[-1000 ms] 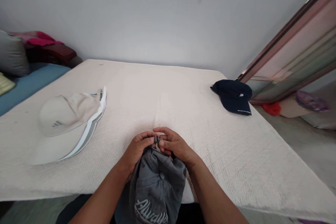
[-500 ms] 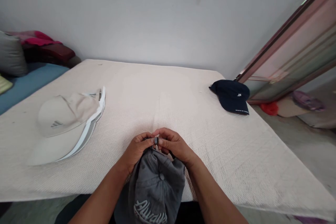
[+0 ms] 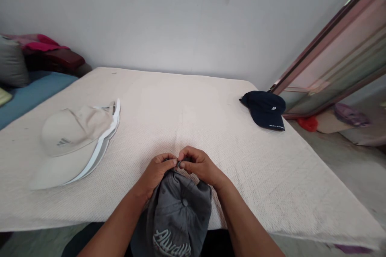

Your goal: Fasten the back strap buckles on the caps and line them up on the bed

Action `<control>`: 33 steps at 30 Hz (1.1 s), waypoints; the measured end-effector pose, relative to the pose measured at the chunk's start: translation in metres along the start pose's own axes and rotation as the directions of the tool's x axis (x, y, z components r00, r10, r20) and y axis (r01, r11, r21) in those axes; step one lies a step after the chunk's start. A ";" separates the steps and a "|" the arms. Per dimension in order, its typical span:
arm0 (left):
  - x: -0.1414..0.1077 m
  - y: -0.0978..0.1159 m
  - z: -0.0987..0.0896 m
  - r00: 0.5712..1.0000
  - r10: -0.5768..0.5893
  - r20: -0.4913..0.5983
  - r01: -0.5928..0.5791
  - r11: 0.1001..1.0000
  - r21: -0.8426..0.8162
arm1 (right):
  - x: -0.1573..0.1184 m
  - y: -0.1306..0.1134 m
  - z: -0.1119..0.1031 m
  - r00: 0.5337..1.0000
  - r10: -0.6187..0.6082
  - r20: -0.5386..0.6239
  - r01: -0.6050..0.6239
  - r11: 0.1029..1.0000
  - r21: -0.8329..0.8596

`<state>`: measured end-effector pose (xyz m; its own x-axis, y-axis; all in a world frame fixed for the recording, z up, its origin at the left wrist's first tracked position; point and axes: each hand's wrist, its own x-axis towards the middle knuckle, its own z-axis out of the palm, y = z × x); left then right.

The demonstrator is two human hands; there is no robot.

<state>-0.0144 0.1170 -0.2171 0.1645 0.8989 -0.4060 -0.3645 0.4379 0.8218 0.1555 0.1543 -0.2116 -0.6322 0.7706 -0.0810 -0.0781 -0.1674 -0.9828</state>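
A dark grey baseball cap [image 3: 183, 204] with raised light lettering on its front hangs at the near edge of the table, its back strap end toward the wall. My left hand [image 3: 157, 172] is closed, thumb and fingers pinching the strap at the back. Right beside it, my right hand [image 3: 200, 164] also pinches the strap, thumb against forefinger. The fingertips nearly meet, and the small dark buckle between them is mostly hidden. Stacked pale caps [image 3: 69, 132], the top one beige with a three-stripe mark, lie to the left. A navy cap [image 3: 263, 108] sits at the far right.
The table [image 3: 181, 100] has a cream textured cloth and stands against a white wall [image 3: 150, 20]. On the left are a blue mattress [image 3: 45, 88] and a grey cushion [image 3: 12, 62]. A glazed pinkish frame [image 3: 316, 52] rises at the right, with bundles on the floor.
The dark buckle that showed between my fingertips has turned and is now mostly covered. My right fingers have shifted slightly; both hands keep hold of the strap.
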 end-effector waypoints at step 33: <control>-0.004 0.002 0.007 0.997 -0.075 0.024 0.077 0.988 -0.135 | -0.002 -0.003 0.003 0.983 0.000 -0.184 0.023 0.993 0.120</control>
<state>-0.0098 0.1144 -0.2111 0.2133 0.8637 -0.4566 -0.4710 0.5004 0.7265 0.1545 0.1511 -0.2080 -0.4798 0.8705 -0.1097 -0.1845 -0.2224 -0.9573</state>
